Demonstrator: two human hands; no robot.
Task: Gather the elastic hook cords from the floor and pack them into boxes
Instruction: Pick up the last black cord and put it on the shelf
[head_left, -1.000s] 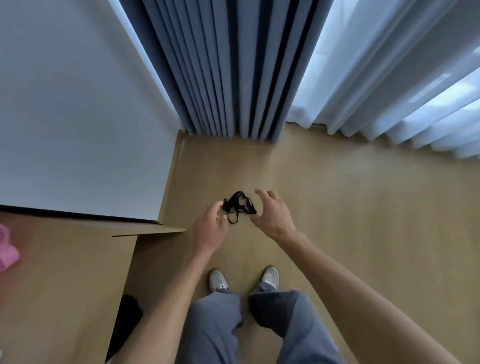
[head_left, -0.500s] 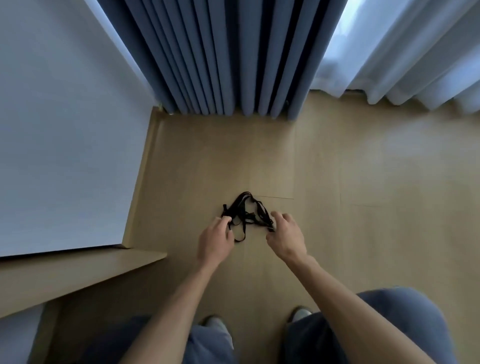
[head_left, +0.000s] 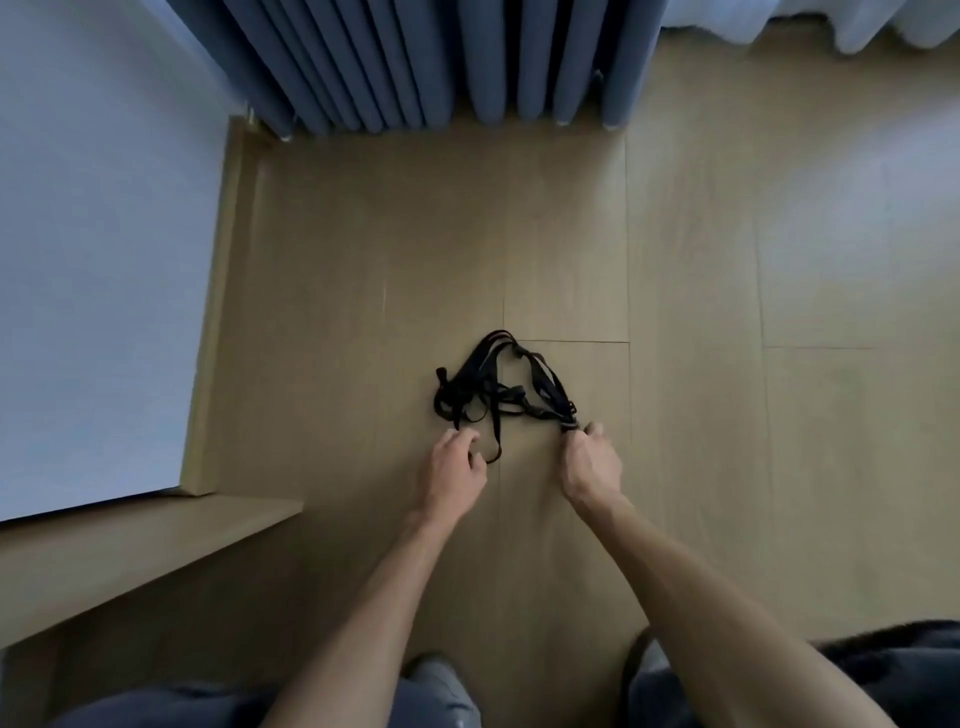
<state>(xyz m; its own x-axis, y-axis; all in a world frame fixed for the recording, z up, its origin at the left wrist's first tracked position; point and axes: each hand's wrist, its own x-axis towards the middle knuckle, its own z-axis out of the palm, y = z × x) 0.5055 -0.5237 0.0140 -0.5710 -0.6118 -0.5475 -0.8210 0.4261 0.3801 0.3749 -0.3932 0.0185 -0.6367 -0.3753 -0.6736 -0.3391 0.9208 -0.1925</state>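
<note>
The right hand (head_left: 589, 462) pinched one end of the tangled black elastic hook cords (head_left: 498, 392) — likely to draw the bunch up together — while the left hand (head_left: 453, 470), fingers loosely curled, hovered empty beside a loop; beyond lay pale wood plank floor (head_left: 701, 260), then pleated blue-grey curtains (head_left: 441, 62)
</note>
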